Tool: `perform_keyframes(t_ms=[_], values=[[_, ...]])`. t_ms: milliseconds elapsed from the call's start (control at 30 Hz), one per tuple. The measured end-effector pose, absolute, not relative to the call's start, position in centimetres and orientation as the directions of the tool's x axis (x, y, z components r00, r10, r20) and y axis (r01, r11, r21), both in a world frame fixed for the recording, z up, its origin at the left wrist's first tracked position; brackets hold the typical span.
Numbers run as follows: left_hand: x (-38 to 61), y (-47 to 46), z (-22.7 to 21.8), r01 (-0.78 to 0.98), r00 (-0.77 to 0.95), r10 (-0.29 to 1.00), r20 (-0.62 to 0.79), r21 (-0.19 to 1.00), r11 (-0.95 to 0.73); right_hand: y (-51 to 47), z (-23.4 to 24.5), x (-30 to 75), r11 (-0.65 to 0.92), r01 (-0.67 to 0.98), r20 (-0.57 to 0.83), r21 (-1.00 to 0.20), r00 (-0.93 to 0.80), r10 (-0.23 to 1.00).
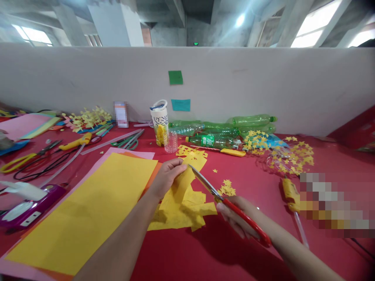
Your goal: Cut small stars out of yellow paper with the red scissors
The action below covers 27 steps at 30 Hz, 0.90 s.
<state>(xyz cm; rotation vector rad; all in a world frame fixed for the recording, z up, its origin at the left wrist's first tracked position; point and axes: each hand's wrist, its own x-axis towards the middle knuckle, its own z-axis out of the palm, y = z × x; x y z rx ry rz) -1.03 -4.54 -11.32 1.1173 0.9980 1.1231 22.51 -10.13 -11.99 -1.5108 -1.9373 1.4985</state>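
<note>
My left hand (170,175) pinches a strip of yellow paper (183,181), holding it up over a pile of yellow paper scraps (175,220). A pair of red-handled scissors (246,220) is in my right hand (234,218). The blades point up and left, with their tips close by the strip's right edge; whether they touch it I cannot make out. Small cut yellow stars (227,189) lie in a heap just beyond my right hand. Behind my left hand is yellow paper with star-shaped holes (193,151).
Large yellow sheets (96,207) lie at left beside a purple power strip (32,207). Green plastic bottles (213,140), a white patterned cup (159,117) and a yellow comb (233,152) stand or lie behind. Glue guns (290,195), (77,141) rest on both sides.
</note>
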Motion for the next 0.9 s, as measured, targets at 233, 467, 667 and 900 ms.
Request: perform_keyframes(t_ms=[233,467,667,900], values=[[-0.7,-4.9,-11.0,-0.168,0.144,0.989,-0.043,0.984,0.067,-10.2,-11.9,22.7,-0.097,0.513,-0.377,-0.853,-0.476,0.794],[-0.8,-4.9,-10.5,-0.193,0.159,0.983,-0.096,0.973,0.126,-10.4,-11.7,22.6,-0.108,0.542,-0.378,-0.833,-0.416,0.827],[-0.2,-5.1,-11.2,-0.263,0.144,0.989,-0.021,0.963,0.058,-10.6,-11.8,22.1,-0.146,0.494,-0.395,-0.857,-0.448,0.802],[0.4,-5.0,-12.2,-0.138,0.119,0.99,0.078,0.989,-0.061,-10.7,-12.2,22.1,-0.15,0.451,-0.376,-0.88,-0.469,0.799]])
